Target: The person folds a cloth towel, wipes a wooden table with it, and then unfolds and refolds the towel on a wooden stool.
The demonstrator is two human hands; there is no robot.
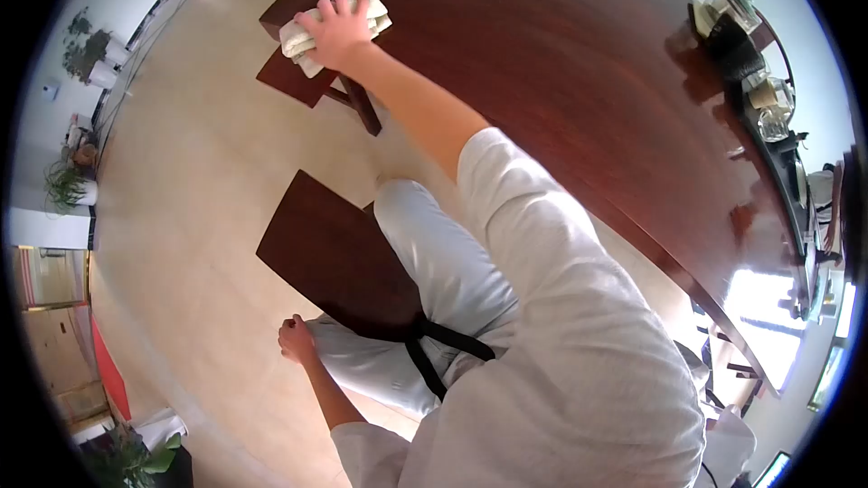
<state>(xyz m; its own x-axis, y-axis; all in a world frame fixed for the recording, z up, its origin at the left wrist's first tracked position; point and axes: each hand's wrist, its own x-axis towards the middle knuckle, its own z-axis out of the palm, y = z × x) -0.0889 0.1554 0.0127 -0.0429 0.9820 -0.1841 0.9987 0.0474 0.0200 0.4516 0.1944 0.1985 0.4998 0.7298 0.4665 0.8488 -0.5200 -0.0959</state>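
The left hand [294,341], fingers curled, is beside the light-grey trouser leg [362,357]; whether its grip holds anything, I cannot tell. Beyond the dark-brown wooden seat [334,253], the right hand [339,34] grips a folded cream cloth [378,14] at the edge of the glossy reddish-brown wooden table [542,81].

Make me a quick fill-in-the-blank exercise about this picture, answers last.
1. The cloth is under the person's ____ hand.
2. The strap near the person's lap is coloured ____.
3. Of the cloth and the strap, the one nearer the left hand is the ____.

Missing words: right; black; strap.
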